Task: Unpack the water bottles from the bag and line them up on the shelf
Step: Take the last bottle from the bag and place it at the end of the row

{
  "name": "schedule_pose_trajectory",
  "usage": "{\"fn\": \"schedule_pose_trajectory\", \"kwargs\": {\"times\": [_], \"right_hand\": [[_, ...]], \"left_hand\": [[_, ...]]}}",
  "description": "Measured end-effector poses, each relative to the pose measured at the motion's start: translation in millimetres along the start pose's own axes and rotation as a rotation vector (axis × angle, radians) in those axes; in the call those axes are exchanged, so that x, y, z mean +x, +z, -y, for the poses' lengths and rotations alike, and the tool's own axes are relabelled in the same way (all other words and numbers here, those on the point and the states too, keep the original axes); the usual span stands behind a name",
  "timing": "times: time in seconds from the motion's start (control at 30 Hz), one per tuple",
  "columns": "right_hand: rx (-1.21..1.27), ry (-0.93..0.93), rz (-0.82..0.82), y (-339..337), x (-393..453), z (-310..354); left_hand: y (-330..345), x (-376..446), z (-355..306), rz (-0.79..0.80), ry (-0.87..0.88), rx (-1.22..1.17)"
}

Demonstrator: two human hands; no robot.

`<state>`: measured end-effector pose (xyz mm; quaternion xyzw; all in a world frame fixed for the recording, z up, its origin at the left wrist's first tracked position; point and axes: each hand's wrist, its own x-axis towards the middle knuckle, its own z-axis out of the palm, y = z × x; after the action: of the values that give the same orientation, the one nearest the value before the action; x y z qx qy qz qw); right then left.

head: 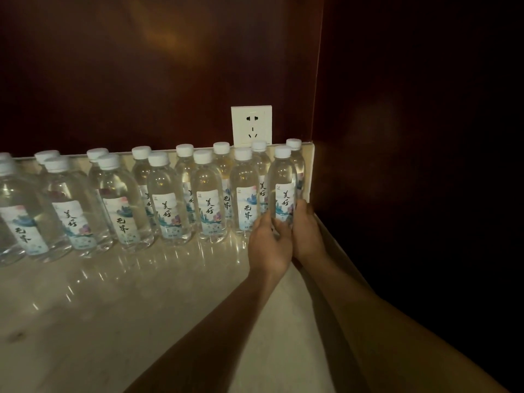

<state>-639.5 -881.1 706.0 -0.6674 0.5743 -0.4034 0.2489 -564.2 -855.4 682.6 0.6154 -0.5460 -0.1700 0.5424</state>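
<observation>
Gripping water-filled bottle (284, 191), both hands — shelf (141, 279)

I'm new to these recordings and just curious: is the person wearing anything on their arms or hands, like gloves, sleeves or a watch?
Nothing shows. The left hand and right hand are bare, with no gloves, rings or straps visible. Both forearms are uncovered as far as the picture's lower edge, with no sleeve, watch or bracelet in sight. The light is dim, so small details could be missed.
</observation>
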Motion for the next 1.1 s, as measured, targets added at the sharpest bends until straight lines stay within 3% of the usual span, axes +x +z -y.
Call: {"fn": "schedule_pose_trajectory", "kwargs": {"times": [0.07,0.23,0.4,0.53,0.63,0.8,0.93,1.1], "right_hand": [[-0.153,-0.035,-0.004,1.0,3.1,-1.4],[-0.158,-0.058,-0.012,3.5,3.0,-3.9],[0.167,-0.01,-0.035,-0.3,-4.9,4.3],[0.183,0.006,0.004,-0.3,-6.0,5.4],[0.103,-0.059,-0.016,0.4,-5.3,3.7],[0.114,-0.014,-0.004,-2.6,-5.3,8.1],[-0.069,-0.131,-0.049,5.7,-1.9,-8.5],[-0.123,-0.212,-0.087,8.1,3.0,-12.4]], "left_hand": [[0.9,0.1,1.2,-0.009,0.005,-0.019],[0.7,-0.8,0.3,-0.004,-0.028,-0.039],[1.5,-1.3,1.6,-0.03,-0.011,-0.057],[0.8,-3.4,-1.5,-0.048,-0.011,-0.051],[-0.2,-4.0,-4.5,-0.05,-0.026,-0.044],[-1.3,-5.2,-7.3,-0.032,-0.041,-0.074],[-0.8,-7.6,-6.8,-0.044,-0.037,-0.07],[-2.9,-9.1,-9.3,-0.021,-0.037,-0.06]]}}
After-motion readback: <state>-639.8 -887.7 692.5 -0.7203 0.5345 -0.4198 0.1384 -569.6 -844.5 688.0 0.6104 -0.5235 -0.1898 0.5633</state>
